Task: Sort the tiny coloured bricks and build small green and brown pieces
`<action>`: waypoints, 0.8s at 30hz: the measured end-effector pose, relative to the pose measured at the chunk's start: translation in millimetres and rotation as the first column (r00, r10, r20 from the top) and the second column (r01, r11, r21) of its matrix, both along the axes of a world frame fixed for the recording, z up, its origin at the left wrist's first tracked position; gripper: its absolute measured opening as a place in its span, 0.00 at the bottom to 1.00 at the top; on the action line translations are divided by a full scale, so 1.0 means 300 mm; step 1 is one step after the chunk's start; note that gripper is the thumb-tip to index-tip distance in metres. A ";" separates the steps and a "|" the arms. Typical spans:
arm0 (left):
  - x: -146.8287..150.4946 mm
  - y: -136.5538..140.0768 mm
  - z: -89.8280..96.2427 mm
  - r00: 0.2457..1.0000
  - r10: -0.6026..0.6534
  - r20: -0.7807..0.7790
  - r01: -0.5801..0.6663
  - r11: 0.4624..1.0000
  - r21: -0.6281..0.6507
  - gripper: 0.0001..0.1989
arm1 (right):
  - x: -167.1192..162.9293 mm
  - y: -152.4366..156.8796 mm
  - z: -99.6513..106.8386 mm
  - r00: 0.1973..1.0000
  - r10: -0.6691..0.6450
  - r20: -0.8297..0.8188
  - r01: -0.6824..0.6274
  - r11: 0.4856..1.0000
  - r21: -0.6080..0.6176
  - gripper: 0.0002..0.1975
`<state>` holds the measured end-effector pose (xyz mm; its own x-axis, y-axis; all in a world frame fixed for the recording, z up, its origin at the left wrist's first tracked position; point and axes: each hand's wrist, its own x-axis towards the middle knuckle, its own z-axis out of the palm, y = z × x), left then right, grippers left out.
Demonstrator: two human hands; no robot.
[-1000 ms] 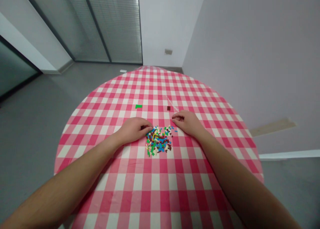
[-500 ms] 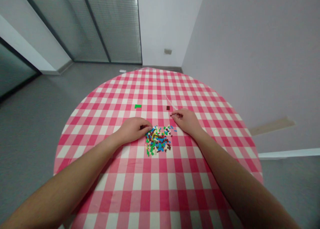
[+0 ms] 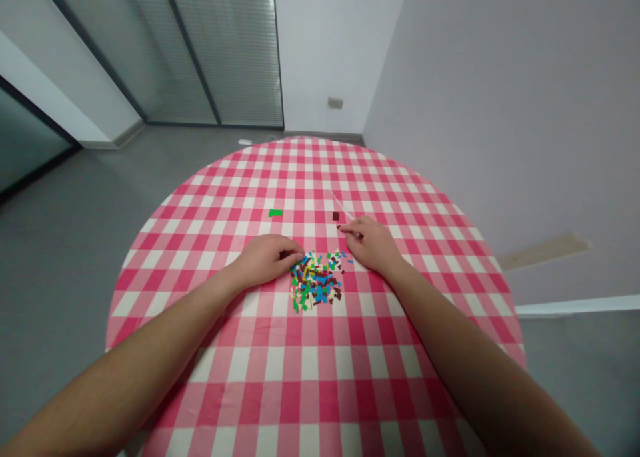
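Since the earlier frame, my right hand point(image 3: 371, 245) has edged slightly left and far, and the small brown piece point(image 3: 339, 227) at its fingertips has come nearer to the dark brown square point(image 3: 335, 216). My left hand point(image 3: 265, 258) has stayed put.

On the right, I see the index finger stretched out to that small piece, apparently touching it; I can't tell whether the thumb pinches it too. The piece lies on the near side of the square, with a narrow gap between. On the left, thumb and finger are drawn close together at the pile's point(image 3: 316, 284) far-left edge; whether anything sits between them I can't make out. A green piece point(image 3: 275, 212) lies far left on the checked worktop point(image 3: 320, 394).

I'd judge these bits very light, stiff and rather slick, like hard plastic, so they'd skid under a careless nudge. I'd take one by opposite side edges, lightly, with the fingertips only.
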<state>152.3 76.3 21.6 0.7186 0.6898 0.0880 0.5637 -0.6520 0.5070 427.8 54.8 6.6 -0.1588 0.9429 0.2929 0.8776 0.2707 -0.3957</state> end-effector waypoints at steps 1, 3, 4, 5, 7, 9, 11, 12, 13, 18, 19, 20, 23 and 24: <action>0.000 0.000 0.001 1.000 -0.001 0.001 0.001 1.000 -0.001 0.13 | -0.004 -0.003 0.003 1.000 -0.002 0.026 0.002 1.000 -0.006 0.15; 0.002 -0.001 0.003 1.000 -0.003 0.000 0.003 1.000 -0.002 0.13 | -0.011 -0.007 0.010 0.998 -0.014 0.068 0.016 1.000 -0.024 0.17; 0.002 -0.001 0.003 1.000 -0.003 -0.001 0.003 1.000 -0.003 0.14 | -0.015 -0.008 0.014 0.996 -0.021 0.085 0.024 0.999 -0.034 0.17; 0.002 -0.001 0.003 1.000 -0.002 -0.002 0.002 1.000 -0.001 0.14 | -0.018 -0.010 0.018 0.995 -0.028 0.098 0.032 0.998 -0.045 0.17; 0.002 -0.001 0.002 1.000 0.002 0.001 -0.002 1.000 0.004 0.14 | -0.024 -0.011 0.025 0.992 -0.034 0.119 0.042 0.997 -0.064 0.18; 0.002 -0.001 0.000 1.000 0.007 0.003 -0.007 1.000 0.006 0.13 | -0.028 -0.013 0.030 0.990 -0.035 0.135 0.046 0.996 -0.075 0.18; 0.002 -0.001 0.000 1.000 0.012 -0.001 -0.012 1.000 0.006 0.13 | -0.030 -0.014 0.033 0.989 -0.035 0.144 0.046 0.996 -0.078 0.18; 0.002 -0.001 0.000 1.000 0.012 -0.004 -0.012 1.000 0.006 0.14 | -0.031 -0.015 0.034 0.988 -0.035 0.148 0.046 0.996 -0.078 0.18; 0.003 -0.001 0.000 1.000 0.009 -0.008 -0.009 1.000 0.004 0.14 | -0.032 -0.016 0.035 0.988 -0.033 0.151 0.045 0.996 -0.078 0.18; 0.003 0.001 0.000 1.000 -0.001 -0.008 0.001 1.000 -0.003 0.14 | -0.036 -0.017 0.040 0.985 -0.033 0.171 0.048 0.995 -0.086 0.18; 0.003 0.001 0.000 1.000 0.000 -0.006 0.000 1.000 -0.005 0.14 | -0.037 -0.017 0.041 0.984 -0.036 0.176 0.052 0.995 -0.088 0.19; 0.003 0.001 0.000 1.000 0.000 -0.003 0.000 1.000 -0.007 0.14 | -0.039 -0.017 0.042 0.983 -0.038 0.182 0.055 0.994 -0.089 0.19; 0.004 0.000 0.003 1.000 0.002 -0.005 -0.002 1.000 -0.008 0.14 | -0.045 -0.018 0.046 0.978 -0.044 0.202 0.065 0.993 -0.097 0.19; 0.004 0.000 0.004 1.000 0.003 -0.008 -0.003 1.000 -0.008 0.14 | -0.046 -0.018 0.048 0.977 -0.044 0.207 0.066 0.993 -0.100 0.19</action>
